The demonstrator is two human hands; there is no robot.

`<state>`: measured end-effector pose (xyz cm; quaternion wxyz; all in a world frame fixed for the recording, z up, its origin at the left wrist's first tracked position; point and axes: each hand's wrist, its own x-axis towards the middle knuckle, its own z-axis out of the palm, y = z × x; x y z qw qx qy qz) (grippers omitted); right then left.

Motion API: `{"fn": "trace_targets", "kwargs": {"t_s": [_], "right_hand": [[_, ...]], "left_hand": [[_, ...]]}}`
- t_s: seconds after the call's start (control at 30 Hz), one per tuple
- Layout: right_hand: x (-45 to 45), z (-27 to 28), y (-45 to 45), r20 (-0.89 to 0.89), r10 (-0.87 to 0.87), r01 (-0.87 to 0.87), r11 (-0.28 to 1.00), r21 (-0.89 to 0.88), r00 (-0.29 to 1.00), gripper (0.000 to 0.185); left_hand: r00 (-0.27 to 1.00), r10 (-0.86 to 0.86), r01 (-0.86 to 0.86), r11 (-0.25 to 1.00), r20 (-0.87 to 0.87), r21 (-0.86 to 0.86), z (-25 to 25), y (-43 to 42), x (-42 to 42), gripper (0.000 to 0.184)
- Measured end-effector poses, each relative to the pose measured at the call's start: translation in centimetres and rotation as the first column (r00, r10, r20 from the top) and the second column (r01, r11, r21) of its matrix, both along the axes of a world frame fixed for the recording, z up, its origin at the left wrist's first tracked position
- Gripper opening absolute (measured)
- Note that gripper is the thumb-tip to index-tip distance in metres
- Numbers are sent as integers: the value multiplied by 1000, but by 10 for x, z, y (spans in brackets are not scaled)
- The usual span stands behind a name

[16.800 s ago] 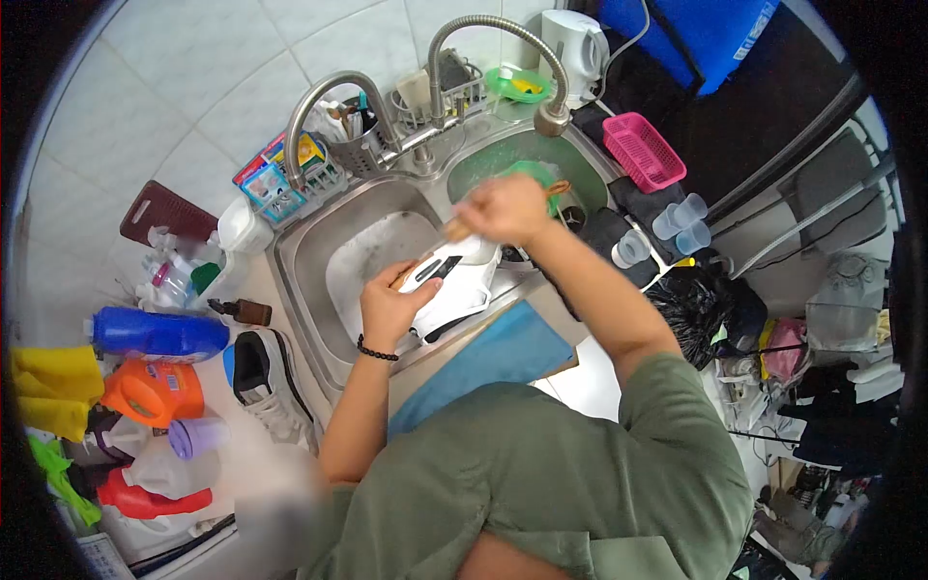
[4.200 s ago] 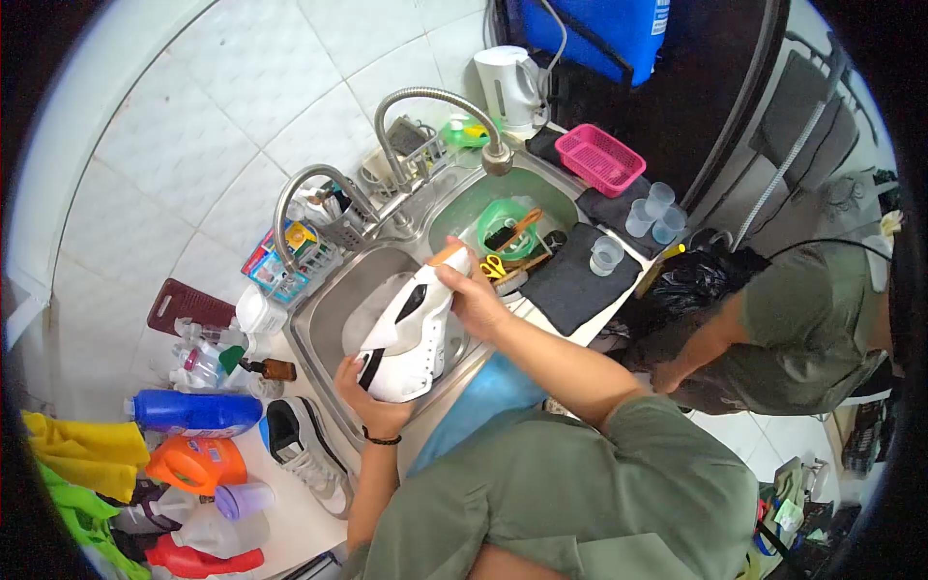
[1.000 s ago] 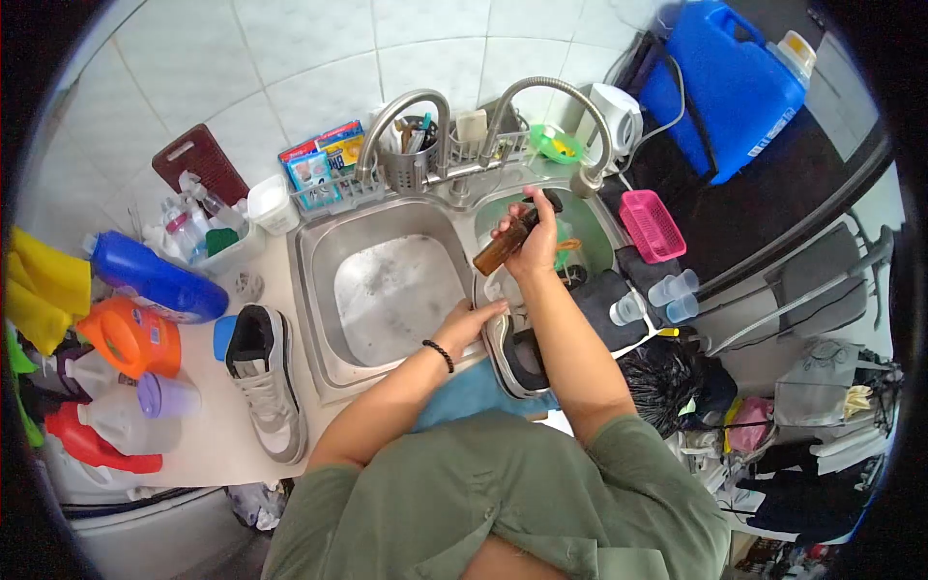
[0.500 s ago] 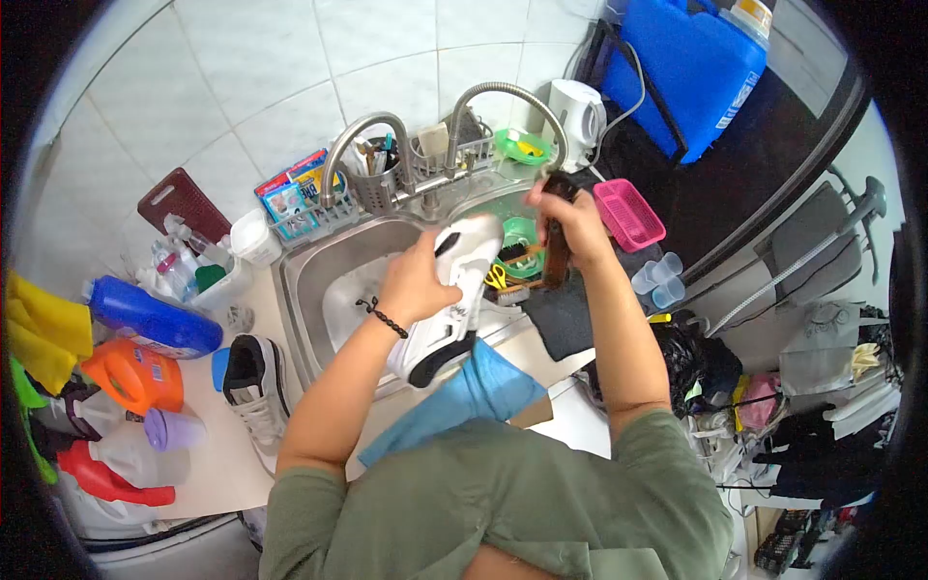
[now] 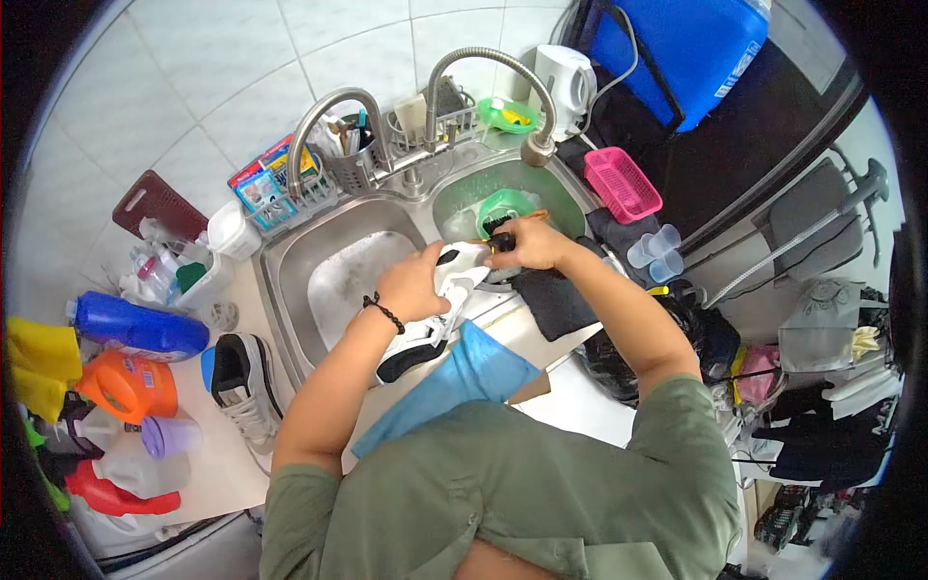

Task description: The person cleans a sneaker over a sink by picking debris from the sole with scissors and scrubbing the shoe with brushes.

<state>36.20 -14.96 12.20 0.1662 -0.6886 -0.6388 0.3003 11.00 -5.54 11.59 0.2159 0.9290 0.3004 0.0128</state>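
My left hand (image 5: 414, 287), with a beaded bracelet at the wrist, grips a white shoe (image 5: 422, 333) with black parts, held over the front rim of the double sink. At the shoe's right end, my right hand (image 5: 527, 245) is closed round a dark object, which looks like the top of the brown bottle; most of it is hidden. A green basket (image 5: 507, 205) with a brush lies in the right basin just beyond this hand. Under the shoe, a blue cloth (image 5: 474, 362) hangs at the counter edge. The other shoe (image 5: 245, 387) rests on the counter to the left.
Two curved faucets (image 5: 333, 97) rise behind the basins. Left on the counter are a blue bottle (image 5: 145, 326), an orange bottle (image 5: 130, 387) and a lilac cup (image 5: 172, 437). On the right are a pink basket (image 5: 623, 184), clear cups (image 5: 657, 249) and a dark cloth (image 5: 556, 302).
Since half a second ago, my right hand has moved down and left to the shoe, tilting the bottle. The shoe in my left hand has come lower. Earlier, the bottle stood on the left counter.
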Motion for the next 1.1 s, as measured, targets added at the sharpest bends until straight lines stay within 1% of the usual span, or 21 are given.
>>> {"fn": "trace_targets", "kwargs": {"t_s": [0.03, 0.13, 0.23, 0.33, 0.43, 0.53, 0.63, 0.73, 0.83, 0.93, 1.03, 1.1], "right_hand": [[0, -1, 4, 38, 3, -3, 1000, 17, 999, 57], [3, -4, 15, 79, 104, -110, 991, 72, 991, 57], [0, 2, 21, 171, 158, -161, 987, 8, 973, 58], [-6, 2, 25, 210, 204, -215, 976, 31, 956, 62], [-8, -2, 27, 207, 176, -192, 980, 56, 962, 65], [-7, -4, 31, 217, 194, -205, 978, 30, 957, 69], [-7, -5, 32, 253, 168, -181, 983, 27, 953, 74], [-8, 15, 28, 202, 181, -167, 982, -86, 963, 77], [-5, 21, 23, 140, 187, -175, 980, -95, 972, 76], [-2, 14, 17, 143, 150, -155, 988, 17, 978, 75], [0, -1, 19, 161, 146, -162, 982, 92, 976, 76], [4, -8, 21, 240, 134, -153, 986, 63, 962, 77]], "left_hand": [[1000, 0, 0, 1000, -7, 17, 1, -1, 1, 90], [1000, 17, -17, 999, 1, 45, 2, -6, 1, 90], [994, 42, -36, 998, -103, 57, 14, -14, 4, 88], [996, 53, -49, 997, -67, 66, 12, -18, 4, 87], [997, 53, -46, 993, -62, 106, 8, -21, 6, 87], [998, 44, -37, 991, -51, 131, 10, -25, 5, 87], [997, 56, -49, 987, -44, 151, 9, -28, 6, 88], [998, 53, -47, 988, -36, 144, 9, -27, 4, 89], [998, 56, -52, 991, -31, 121, 8, -25, 5, 88], [999, 51, -49, 992, -11, 116, 5, -24, 5, 87], [999, 50, -47, 991, -16, 128, 0, -23, 5, 87], [998, 54, -56, 992, 13, 115, -1, -22, 5, 87]]}}
